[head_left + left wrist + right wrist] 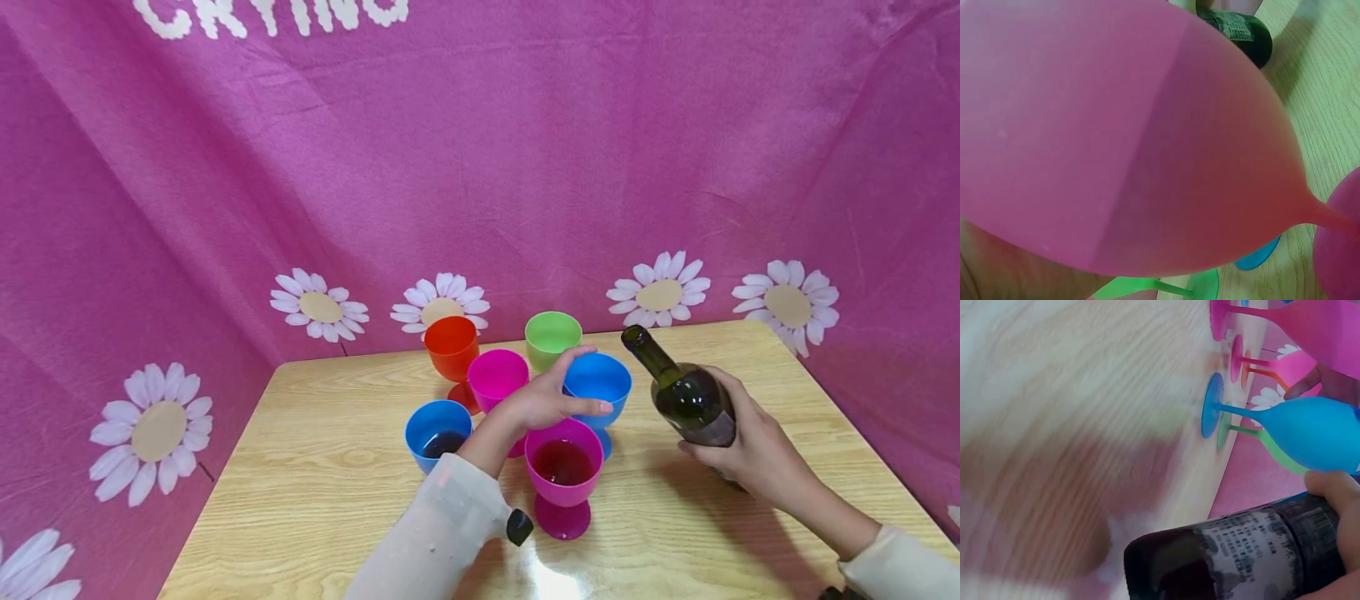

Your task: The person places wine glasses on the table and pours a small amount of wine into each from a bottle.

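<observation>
My right hand (761, 454) grips a dark green wine bottle (692, 404) round its body, neck tilted up to the left. In the right wrist view, the labelled bottle (1247, 556) shows its base end. My left hand (543, 400) spreads its thumb and forefinger about the bowl of a blue goblet (598, 383); whether they press on it I cannot tell. Just below that hand stands a pink goblet (564, 492) with red liquid, whose bowl (1210, 144) fills the left wrist view. To its left is another blue goblet (427, 421) with dark liquid.
An orange goblet (452, 354), a light green goblet (551, 337) and a second pink goblet (497, 379) stand close behind. All are on a wooden table (315, 500), before a pink cloth (480, 167) printed with daisies.
</observation>
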{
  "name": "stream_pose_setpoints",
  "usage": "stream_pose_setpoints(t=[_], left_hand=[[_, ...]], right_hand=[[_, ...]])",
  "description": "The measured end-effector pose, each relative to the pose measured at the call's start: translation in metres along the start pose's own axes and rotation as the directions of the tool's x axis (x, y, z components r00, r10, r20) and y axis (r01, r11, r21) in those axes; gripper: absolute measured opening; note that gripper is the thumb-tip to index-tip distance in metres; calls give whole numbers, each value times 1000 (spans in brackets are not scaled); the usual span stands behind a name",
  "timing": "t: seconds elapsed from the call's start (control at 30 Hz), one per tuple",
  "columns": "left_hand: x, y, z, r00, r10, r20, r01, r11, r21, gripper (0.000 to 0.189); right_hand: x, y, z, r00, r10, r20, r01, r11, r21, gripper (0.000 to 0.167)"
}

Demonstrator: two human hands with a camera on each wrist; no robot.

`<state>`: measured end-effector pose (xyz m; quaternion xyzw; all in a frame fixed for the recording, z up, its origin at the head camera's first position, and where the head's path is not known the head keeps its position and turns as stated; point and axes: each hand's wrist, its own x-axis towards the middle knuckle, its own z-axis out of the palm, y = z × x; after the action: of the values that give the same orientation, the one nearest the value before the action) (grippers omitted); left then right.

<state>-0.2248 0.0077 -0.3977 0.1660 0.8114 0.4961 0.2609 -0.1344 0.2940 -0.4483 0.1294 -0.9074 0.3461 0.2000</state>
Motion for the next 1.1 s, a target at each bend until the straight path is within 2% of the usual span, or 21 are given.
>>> stream_pose_setpoints(t=[0.53,0.87,1.1], left_hand=[[0,0,0,1000,-12,-10,12,1000,-6,84],[1,-1,-1,1000,5,-4,-5,1000,-6,85],[0,-1,-2,1000,14,6,-14,1000,4,83]], right_hand=[[7,11,-19,991,-116,61,124,981,-146,111],[4,12,-29,994,-58,90,79,965,-251,110],[3,11,-32,993,-47,112,79,948,-309,110]])
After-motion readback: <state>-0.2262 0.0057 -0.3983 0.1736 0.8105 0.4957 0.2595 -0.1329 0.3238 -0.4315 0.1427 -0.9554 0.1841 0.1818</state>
